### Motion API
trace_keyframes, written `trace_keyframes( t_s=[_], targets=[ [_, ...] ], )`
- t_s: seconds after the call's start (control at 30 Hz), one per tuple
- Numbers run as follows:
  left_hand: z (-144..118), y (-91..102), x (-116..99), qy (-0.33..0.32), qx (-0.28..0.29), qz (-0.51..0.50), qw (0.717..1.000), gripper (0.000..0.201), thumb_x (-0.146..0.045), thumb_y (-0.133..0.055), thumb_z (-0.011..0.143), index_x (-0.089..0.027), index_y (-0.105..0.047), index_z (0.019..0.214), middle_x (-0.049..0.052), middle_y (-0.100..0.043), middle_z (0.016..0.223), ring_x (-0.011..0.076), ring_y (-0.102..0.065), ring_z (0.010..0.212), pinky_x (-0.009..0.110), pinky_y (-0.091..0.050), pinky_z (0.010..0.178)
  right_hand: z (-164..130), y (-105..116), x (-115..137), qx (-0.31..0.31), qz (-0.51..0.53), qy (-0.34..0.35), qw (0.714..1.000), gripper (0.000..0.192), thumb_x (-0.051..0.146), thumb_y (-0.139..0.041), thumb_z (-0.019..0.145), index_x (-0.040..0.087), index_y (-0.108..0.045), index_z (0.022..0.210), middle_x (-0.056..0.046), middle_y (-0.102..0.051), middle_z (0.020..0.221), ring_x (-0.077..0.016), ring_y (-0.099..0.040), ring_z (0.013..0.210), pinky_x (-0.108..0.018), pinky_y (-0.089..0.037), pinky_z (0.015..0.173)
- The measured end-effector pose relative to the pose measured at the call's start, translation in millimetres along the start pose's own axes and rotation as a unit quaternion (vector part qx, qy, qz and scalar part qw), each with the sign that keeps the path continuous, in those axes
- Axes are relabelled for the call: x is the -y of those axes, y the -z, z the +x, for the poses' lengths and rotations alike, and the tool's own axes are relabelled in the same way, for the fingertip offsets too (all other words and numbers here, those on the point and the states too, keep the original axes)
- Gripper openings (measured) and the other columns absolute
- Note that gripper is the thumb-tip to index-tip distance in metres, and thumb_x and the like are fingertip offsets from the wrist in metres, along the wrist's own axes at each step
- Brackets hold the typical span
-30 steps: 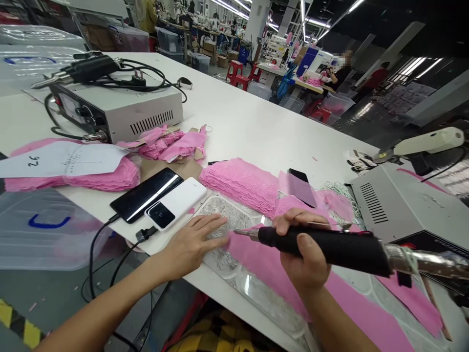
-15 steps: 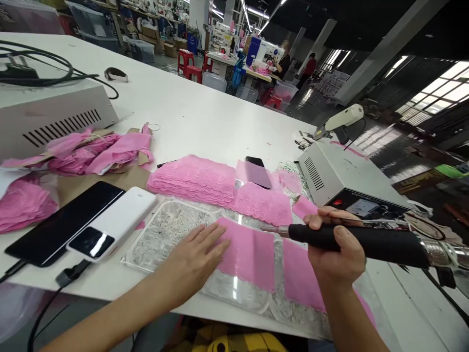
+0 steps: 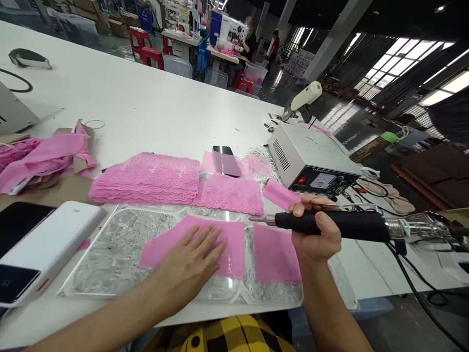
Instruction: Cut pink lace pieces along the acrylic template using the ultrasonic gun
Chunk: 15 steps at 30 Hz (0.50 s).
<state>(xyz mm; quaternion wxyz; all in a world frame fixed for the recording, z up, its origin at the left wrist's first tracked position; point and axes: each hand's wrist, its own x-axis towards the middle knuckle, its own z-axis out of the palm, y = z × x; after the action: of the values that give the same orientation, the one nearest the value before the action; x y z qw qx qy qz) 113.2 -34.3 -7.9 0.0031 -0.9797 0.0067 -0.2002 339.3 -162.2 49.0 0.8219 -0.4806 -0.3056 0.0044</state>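
Note:
My left hand (image 3: 194, 259) lies flat, fingers spread, on a pink fabric piece (image 3: 230, 244), whose left end shows beyond the wrist. The piece rests on a clear-rimmed, grey-patterned board (image 3: 113, 249). In my right hand (image 3: 318, 227) is a corded cutter with a black handle (image 3: 351, 226) and a narrow metal tip. Its tip points left, by the top of the gap between this piece and a second pink piece (image 3: 274, 252). Whether it touches anything I cannot tell. My right forearm partly covers the second piece.
Behind the board lie a stack of pink lace-edged fabric (image 3: 150, 176), a smaller lace piece (image 3: 230, 193) and a phone (image 3: 226, 161) partly under pink cloth. A grey box with a meter (image 3: 311, 156) stands at right. A white power bank (image 3: 54, 249) lies left. People are in the background.
The view has swung right. More of the pink fabric now shows left of my left hand. The cutter's tip has moved from the piece's right edge to the gap's top.

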Motion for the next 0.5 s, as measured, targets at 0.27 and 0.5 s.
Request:
trace_keyframes(
  t_s=[0.27, 0.5],
  targets=[
    [23.0, -19.4, -8.4, -0.042, 0.037, -0.026, 0.998, 0.044, -0.039, -0.041, 0.102, -0.02, -0.047, 0.141, 0.012, -0.047, 0.147, 0.0314, -0.043, 0.137, 0.049, -0.035, 0.11, -4.5, 4.5, -2.7, 0.01, 0.02, -0.006, 1.0, 0.016, 0.026, -0.057, 0.069, 0.022, -0.063, 0.084, 0.0, -0.06, 0.081, -0.0111, -0.053, 0.052, -0.034, -0.046, 0.057],
    [17.3, -29.5, -11.0, -0.032, 0.042, -0.029, 0.998, 0.046, -0.041, -0.04, 0.102, -0.023, -0.043, 0.144, 0.009, -0.042, 0.151, 0.0291, -0.034, 0.143, 0.049, -0.028, 0.115, -4.7, 4.1, -3.5, 0.035, 0.027, -0.016, 0.999, 0.017, 0.028, -0.059, 0.071, 0.022, -0.063, 0.085, 0.0, -0.06, 0.082, -0.0111, -0.053, 0.052, -0.033, -0.045, 0.056]
  ],
)
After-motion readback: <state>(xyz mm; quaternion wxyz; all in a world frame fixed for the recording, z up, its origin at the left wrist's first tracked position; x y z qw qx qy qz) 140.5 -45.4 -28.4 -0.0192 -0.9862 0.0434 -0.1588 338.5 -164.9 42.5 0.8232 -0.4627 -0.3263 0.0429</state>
